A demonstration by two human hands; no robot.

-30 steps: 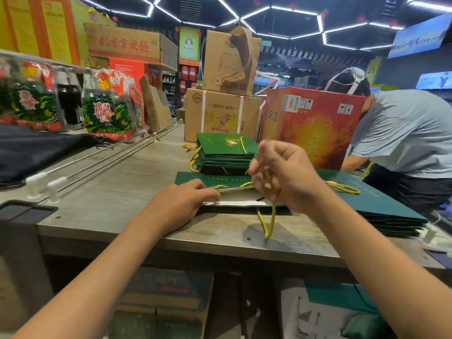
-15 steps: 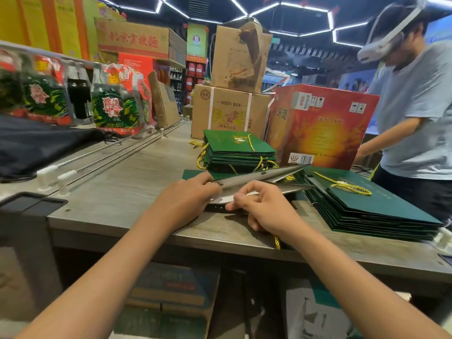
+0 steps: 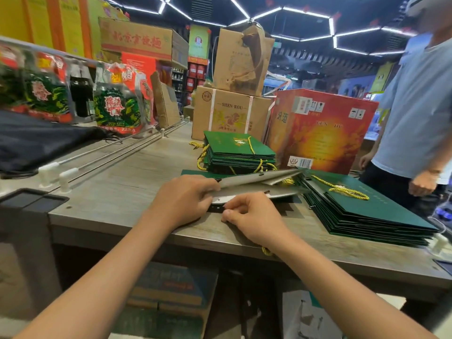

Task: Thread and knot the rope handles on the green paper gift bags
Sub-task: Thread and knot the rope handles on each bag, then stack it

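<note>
Near the counter's [image 3: 137,182] front edge, the left hand [image 3: 182,200] pinches the open bag's [image 3: 256,178] raised upper flap; the right hand [image 3: 252,217], fingers curled, pinches at the lower flap's rim, yellow rope [image 3: 266,251] dangling under its wrist over the edge. Bare counter lies left; a bag stack [image 3: 367,214] crowds the right

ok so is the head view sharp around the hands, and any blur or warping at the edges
Head view: sharp at the left hand, right hand and opened green bag; the snack packs at left smear with motion blur; wide-angle bending curves the counter edge; the ceiling light strips glare.
</note>
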